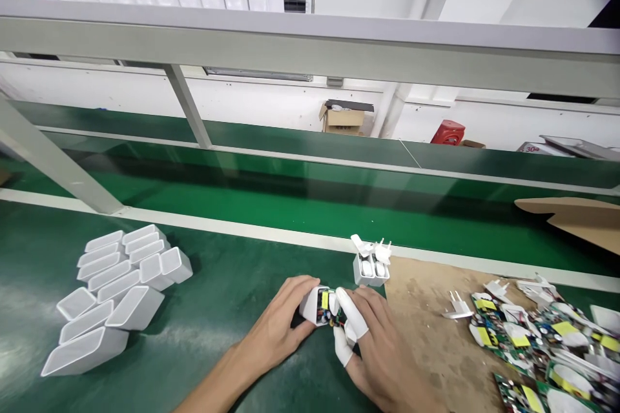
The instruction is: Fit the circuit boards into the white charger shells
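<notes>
My left hand (285, 316) is closed around a white plastic charger housing (310, 305), its open end turned to the right. Partly inside that end sits a circuit board (330, 304) with yellow tape and small components. The thumb and forefinger of my right hand (382, 335), both in white finger covers, pinch the board's outer side, along with a white part that the fingers mostly hide. Just beyond my hands stand two filled white housings (371, 271) with plug pieces (382, 250) on top.
Several white housings (116, 282) stand grouped at the left. Loose circuit boards (527, 335) and plug pieces (456, 305) lie on brown cardboard (426, 316) at the right. Behind the bench runs a green conveyor belt (271, 190), under a grey frame beam (310, 45).
</notes>
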Available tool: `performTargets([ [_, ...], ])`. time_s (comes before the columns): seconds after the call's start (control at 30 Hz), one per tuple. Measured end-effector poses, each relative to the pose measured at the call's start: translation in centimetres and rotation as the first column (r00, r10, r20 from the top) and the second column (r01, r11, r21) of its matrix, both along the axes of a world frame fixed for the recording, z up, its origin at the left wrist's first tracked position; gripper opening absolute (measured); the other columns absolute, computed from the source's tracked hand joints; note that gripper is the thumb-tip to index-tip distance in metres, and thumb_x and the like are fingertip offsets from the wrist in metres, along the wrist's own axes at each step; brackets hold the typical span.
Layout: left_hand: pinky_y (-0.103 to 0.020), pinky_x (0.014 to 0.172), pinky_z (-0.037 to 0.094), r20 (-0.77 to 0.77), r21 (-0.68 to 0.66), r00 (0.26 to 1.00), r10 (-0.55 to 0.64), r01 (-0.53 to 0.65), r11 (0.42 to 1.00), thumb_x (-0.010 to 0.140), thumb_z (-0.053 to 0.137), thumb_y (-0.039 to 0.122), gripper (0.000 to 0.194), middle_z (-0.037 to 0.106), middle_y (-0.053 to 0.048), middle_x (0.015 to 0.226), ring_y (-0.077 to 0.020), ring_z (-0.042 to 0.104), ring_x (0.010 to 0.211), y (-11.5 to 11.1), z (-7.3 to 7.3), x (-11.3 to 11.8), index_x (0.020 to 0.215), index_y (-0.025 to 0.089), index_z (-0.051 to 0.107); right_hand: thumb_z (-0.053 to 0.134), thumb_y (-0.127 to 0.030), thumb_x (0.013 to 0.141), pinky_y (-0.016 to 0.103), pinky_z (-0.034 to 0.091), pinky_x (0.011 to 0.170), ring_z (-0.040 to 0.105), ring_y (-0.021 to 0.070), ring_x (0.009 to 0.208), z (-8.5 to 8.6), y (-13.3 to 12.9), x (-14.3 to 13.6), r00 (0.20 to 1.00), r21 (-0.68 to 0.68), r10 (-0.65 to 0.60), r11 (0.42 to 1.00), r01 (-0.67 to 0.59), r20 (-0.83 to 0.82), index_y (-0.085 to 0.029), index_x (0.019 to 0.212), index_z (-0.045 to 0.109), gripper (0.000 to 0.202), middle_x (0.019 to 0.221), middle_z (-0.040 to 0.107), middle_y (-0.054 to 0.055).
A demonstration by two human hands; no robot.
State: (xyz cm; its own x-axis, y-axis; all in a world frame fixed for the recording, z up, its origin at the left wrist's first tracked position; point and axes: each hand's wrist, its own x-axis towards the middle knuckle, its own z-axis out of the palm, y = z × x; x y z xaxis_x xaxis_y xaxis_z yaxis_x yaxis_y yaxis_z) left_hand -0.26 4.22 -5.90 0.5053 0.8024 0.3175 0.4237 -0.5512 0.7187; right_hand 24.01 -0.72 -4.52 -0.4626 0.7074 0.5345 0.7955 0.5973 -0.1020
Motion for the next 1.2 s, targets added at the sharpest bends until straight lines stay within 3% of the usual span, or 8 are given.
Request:
performTargets([
  [0.23, -0.047, 0.115, 0.053, 0.000, -0.008, 1.000, -0.004, 0.004, 1.000, 0.098, 0.071, 0.015, 0.061, 0.060, -0.011, 0.144, -0.0287, 0.060, 0.135, 0.1, 0.1, 0.1, 0.152, 0.031, 0.047, 0.051, -0.007, 0.096, 0.060, 0.058, 0.105, 0.057, 0.0372, 0.130, -0.1, 0.0, 0.1, 0.999, -0.046, 0.018, 0.999, -0.020, -0.044, -0.010, 0.165, 0.027, 0.073, 0.138, 0.064, 0.018],
  [0.63, -0.047, 0.114, 0.054, -0.009, -0.006, 1.000, 0.006, -0.006, 1.000, 0.100, 0.070, 0.020, 0.060, 0.059, -0.012, 0.145, -0.0298, 0.059, 0.135, 0.2, -0.2, 0.3, 0.154, 0.032, 0.044, 0.052, -0.008, 0.099, 0.058, 0.059, 0.104, 0.058, 0.0360, 0.127, 0.8, 0.0, 0.0, 0.997, -0.059, 0.001, 0.998, -0.006, -0.082, -0.010, 0.162, 0.034, 0.066, 0.136, 0.065, 0.018],
  [0.97, -0.045, 0.113, 0.055, 0.013, -0.013, 1.000, -0.002, 0.002, 1.000, 0.100, 0.071, 0.021, 0.057, 0.061, -0.011, 0.142, -0.0287, 0.061, 0.133, 0.1, 0.1, 0.3, 0.151, 0.031, 0.048, 0.050, -0.004, 0.094, 0.060, 0.057, 0.108, 0.055, 0.0380, 0.134, 0.0, -0.2, 0.5, 0.999, -0.090, 0.030, 0.995, -0.032, -0.025, -0.009, 0.164, 0.031, 0.073, 0.142, 0.063, 0.018],
  [1.2, -0.042, 0.110, 0.056, 0.012, -0.063, 0.999, -0.030, 0.030, 0.998, 0.096, 0.072, 0.016, 0.060, 0.058, -0.012, 0.143, -0.0285, 0.063, 0.130, -0.4, 0.2, 0.8, 0.149, 0.029, 0.048, 0.051, -0.003, 0.090, 0.060, 0.060, 0.102, 0.061, 0.0372, 0.127, 0.7, -0.3, -0.3, 0.995, 0.007, 0.064, 0.998, -0.064, -0.072, -0.010, 0.154, 0.044, 0.065, 0.134, 0.067, 0.018],
])
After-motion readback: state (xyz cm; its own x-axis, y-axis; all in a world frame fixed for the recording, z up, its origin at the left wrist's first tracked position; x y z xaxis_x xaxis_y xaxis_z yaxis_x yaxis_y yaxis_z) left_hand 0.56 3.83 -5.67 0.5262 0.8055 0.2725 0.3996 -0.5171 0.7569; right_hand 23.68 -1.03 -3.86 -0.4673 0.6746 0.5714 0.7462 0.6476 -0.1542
